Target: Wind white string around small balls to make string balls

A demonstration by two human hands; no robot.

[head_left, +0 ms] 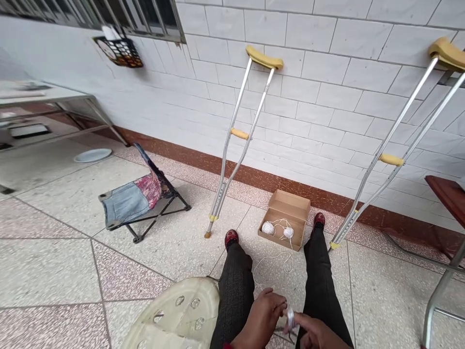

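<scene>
White yarn (290, 319) is bunched in a small wad between my two hands, low in the view above my lap. My left hand (266, 312) is closed, its fingertips pinched together at the wad's left side. My right hand (315, 332) grips the wad from the right, index finger pointing left and the other fingers curled. Something thin and dark shows just under the wad, too small to name. A loose strand (279, 256) curls over the floor from an open cardboard box (288, 207), which holds two white yarn balls, one larger (268, 228) and one smaller (288, 232).
Two crutches, one left (240, 133) and one right (391, 159), lean on the tiled wall. A folding stool (127, 203) stands left, a pale plastic stool (174, 315) nearer. A table (69, 97), floor plate (93, 155), hanging basket (121, 52) and red-brown seat (445, 196) edge the scene.
</scene>
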